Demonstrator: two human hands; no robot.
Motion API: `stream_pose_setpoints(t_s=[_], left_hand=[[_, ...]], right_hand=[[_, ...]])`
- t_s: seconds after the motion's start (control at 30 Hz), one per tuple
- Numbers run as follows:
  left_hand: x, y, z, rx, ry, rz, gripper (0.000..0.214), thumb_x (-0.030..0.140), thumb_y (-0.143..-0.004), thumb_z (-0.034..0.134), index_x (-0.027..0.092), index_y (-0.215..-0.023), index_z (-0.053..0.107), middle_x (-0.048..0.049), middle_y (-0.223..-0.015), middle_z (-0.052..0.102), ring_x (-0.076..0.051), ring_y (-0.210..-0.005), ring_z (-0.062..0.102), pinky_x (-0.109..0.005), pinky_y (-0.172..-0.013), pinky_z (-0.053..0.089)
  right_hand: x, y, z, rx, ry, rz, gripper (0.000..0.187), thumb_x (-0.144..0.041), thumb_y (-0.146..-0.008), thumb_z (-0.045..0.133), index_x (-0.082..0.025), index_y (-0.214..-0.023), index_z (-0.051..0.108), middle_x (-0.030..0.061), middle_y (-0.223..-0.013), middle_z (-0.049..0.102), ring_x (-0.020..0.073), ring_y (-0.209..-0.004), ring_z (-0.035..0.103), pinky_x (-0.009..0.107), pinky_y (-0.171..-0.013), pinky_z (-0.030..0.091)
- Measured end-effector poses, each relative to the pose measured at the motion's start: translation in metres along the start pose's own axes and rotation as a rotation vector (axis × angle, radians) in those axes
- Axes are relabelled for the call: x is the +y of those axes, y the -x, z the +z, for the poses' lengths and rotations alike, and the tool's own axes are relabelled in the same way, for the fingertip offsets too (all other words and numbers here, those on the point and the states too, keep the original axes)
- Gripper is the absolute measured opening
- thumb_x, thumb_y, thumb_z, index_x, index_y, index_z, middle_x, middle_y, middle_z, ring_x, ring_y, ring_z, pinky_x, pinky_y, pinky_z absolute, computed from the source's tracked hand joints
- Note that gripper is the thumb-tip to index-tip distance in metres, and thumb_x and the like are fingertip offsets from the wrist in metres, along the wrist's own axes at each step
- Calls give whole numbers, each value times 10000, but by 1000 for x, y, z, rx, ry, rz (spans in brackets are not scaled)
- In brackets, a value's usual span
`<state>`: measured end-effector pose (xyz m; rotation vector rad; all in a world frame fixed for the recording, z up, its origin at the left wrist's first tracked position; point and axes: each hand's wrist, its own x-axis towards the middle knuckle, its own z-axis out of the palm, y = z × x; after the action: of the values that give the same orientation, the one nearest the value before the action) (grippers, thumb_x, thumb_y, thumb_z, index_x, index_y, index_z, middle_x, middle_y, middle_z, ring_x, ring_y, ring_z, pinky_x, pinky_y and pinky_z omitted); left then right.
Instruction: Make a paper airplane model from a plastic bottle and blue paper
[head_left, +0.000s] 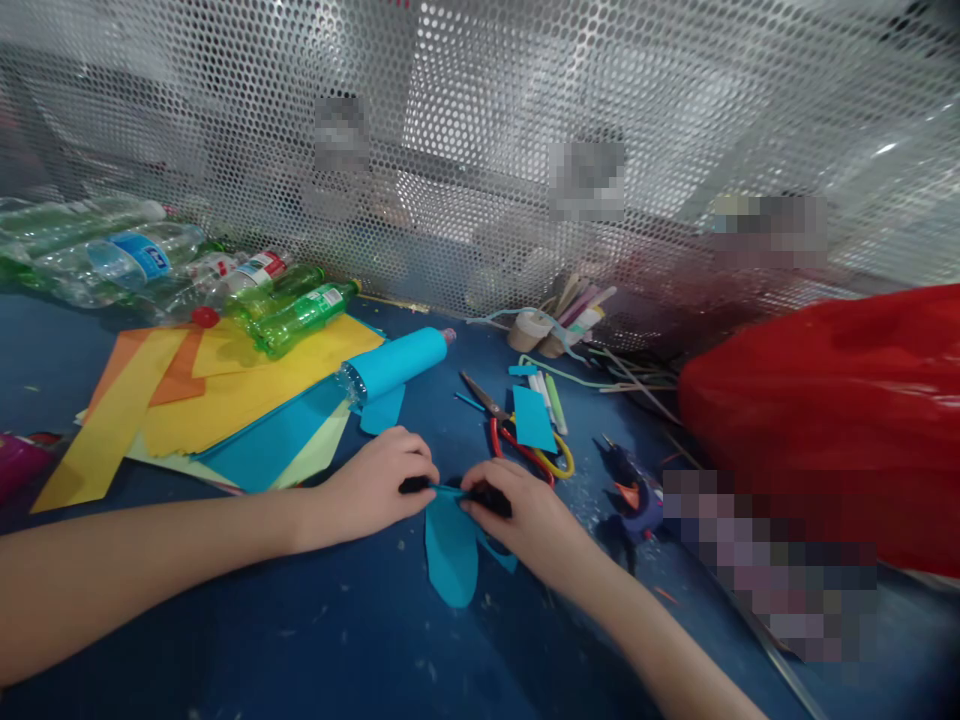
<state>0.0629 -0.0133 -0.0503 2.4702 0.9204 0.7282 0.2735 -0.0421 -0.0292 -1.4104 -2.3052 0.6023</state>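
Observation:
A blue paper cutout (452, 555) with a rounded lower end lies between my two hands on the dark blue table. The fingertips of my left hand (386, 485) pinch its upper left edge. On the opposite side, my right hand (517, 510) grips the upper right edge between thumb and fingers. A narrow blue paper strip (496, 553) shows beneath the right hand, partly hidden by it. Just beyond the hands lies a plastic bottle wrapped in blue paper (405, 362), with another blue paper piece (384, 408) beside it.
Coloured paper sheets (247, 400) and several plastic bottles (300, 310) occupy the left. Scissors (495, 405), a blue paper rectangle (533, 418) and a glue gun (634, 495) lie ahead and right. A red bag (817, 420) stands right, before a perforated metal screen (480, 150).

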Motion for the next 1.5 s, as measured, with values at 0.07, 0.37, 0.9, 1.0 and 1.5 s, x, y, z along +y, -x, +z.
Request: stream_pose_setpoints(t_s=[0.07, 0.37, 0.9, 1.0, 1.5], left_hand=[[1, 0, 0, 10, 34, 7, 83, 223, -823, 583, 187, -856, 651, -20, -878, 635, -182, -896, 552, -336, -851, 402], [2, 1, -5, 4, 252, -174, 207, 243, -813, 576, 236, -1016, 611, -18, -962, 656, -173, -879, 595, -292, -754, 481], [9, -1, -12, 62, 425, -137, 79, 226, -815, 578, 204, -864, 637, -11, -863, 645, -135, -805, 596, -244, -737, 486], [10, -1, -14, 69, 445, -96, 70, 194, -806, 573, 187, -842, 633, -17, -845, 636, -130, -795, 593, -241, -739, 483], [10, 0, -16, 137, 355, -10, 66, 201, -834, 532, 197, -837, 597, -21, -845, 622, -141, -813, 579, -261, -749, 469]], right_hand=[[1, 0, 2, -2, -21, 11, 121, -137, -774, 590, -231, -849, 587, 10, -806, 616, 163, -742, 602, 263, -644, 478], [1, 3, 6, 106, -142, -94, 164, -163, -833, 549, -249, -963, 600, 17, -883, 626, 146, -793, 596, 258, -698, 491], [-3, 0, 0, 192, -247, -173, 138, -187, -833, 570, -239, -899, 679, 30, -791, 643, 141, -679, 609, 250, -585, 513], [-4, 1, -1, 219, -228, -212, 140, -177, -835, 568, -242, -885, 681, 28, -783, 648, 135, -663, 615, 245, -575, 521], [-5, 5, 0, 339, -159, -147, 31, -234, -823, 590, -233, -797, 573, 38, -848, 687, 177, -770, 666, 295, -687, 557]])
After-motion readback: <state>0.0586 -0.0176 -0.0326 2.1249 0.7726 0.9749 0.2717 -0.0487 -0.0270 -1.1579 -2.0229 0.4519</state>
